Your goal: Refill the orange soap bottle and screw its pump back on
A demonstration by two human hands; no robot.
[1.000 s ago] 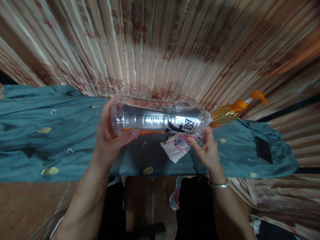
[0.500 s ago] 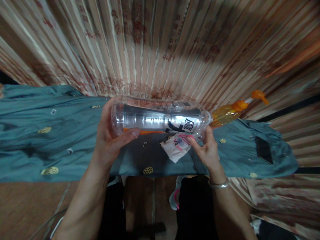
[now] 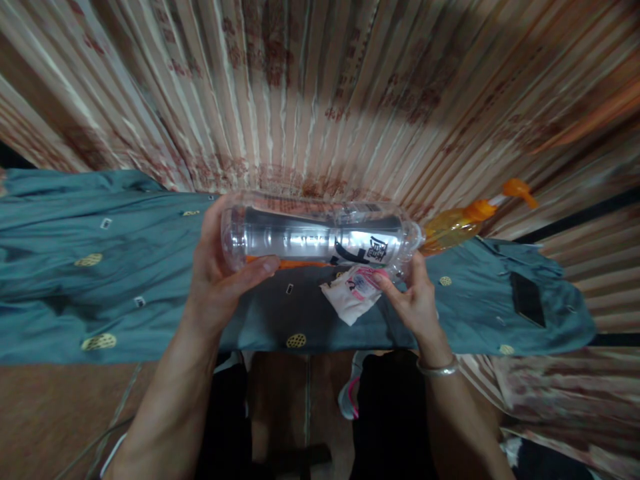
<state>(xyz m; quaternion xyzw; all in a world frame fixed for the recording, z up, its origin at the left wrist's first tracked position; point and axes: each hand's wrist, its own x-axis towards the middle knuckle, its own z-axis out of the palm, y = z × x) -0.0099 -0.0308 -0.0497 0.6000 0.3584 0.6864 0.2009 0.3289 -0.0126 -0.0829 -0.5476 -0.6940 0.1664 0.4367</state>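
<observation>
A large clear plastic bottle with a silver, black and orange label lies sideways between my hands, its neck to the right. Its base end is gripped by my left hand, the thumb along the near side. My right hand is closed at the neck end and pinches a crumpled white and pink cloth or wrapper against the bottle. Most fingers of both hands are hidden behind the bottle. Just beyond the neck stands a pump bottle of orange liquid, tilted in view.
A teal patterned cloth covers the long narrow surface. A black phone-like object lies on its right part. Pleated curtains hang behind. Below are my legs, a shoe and the tiled floor.
Almost nothing differs. The bottle has turned very slightly in my hands, and my left hand has shifted a touch to the left.
</observation>
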